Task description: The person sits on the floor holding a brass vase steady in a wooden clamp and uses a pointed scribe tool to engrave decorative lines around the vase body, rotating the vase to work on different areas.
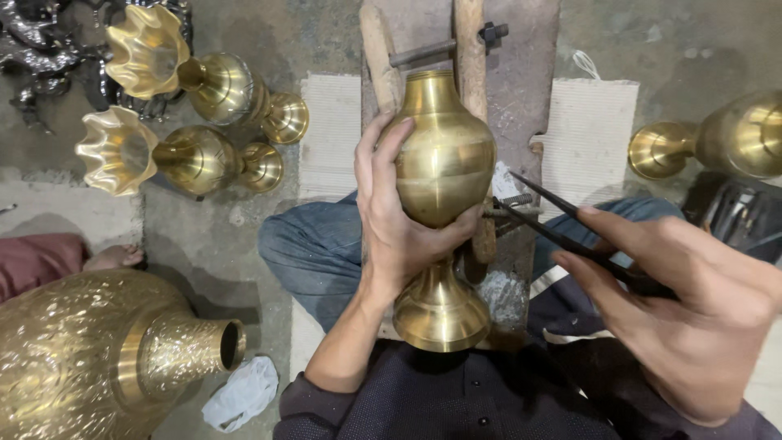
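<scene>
My left hand (391, 220) wraps around the belly of a polished brass vase (444, 163), which stands foot-down toward me between two wooden posts (468, 41). My right hand (676, 301) grips a thin dark metal tool (554, 224) like a pen. Its point is aimed at the right side of the vase, close to the surface.
Two brass vases with fluted rims (163, 65) (147, 155) lie on the concrete floor at upper left. A large engraved brass vase (90, 358) lies at lower left, another brass vase (717, 143) at right. A white rag (244, 391) and another person's foot (114, 257) are at left.
</scene>
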